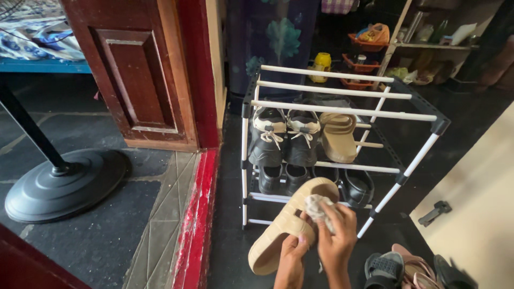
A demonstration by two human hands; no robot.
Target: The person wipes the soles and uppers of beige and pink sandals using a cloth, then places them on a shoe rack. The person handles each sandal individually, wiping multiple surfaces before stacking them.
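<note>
Tan moulded slide sandal (284, 227): held near and low in the scene, just in front of the shoe rack (342, 115), sole turned upward and toe end pointing to the far right. Left hand (292, 262): closed on the sandal's near edge about mid-length, fingers curled under, thumb on top. Right hand (337, 238): closed around a small crumpled grey-white cloth (317, 206), pressed against the sandal near its far end. Handling, by appearance: one-piece foam or rubber construction, probably light, somewhat flexible, not fragile; smooth surface likely slick if damp. Best hold judged to be the side edge at mid-length, or through the strap band, leaving the sole free. Cloth: soft, limp, bunched in the palm. Shoe rack: white tubes with dark corner joints, three bare rails on top. Middle tier: pair of black-and-cream lace-up sneakers (284, 136) on the left, matching tan sandal (338, 136) to the right of them. Lower tier: dark shoes (284, 179), partly hidden behind the held sandal. Floor, near right: dark sandal (384, 270) and pinkish footwear (415, 270), just beside the right hand. Left of rack: red-painted threshold (198, 214), brown panelled door (136, 75), round black stand base (64, 184). Far right: shelving with assorted containers (364, 51), too small to identify.
</note>
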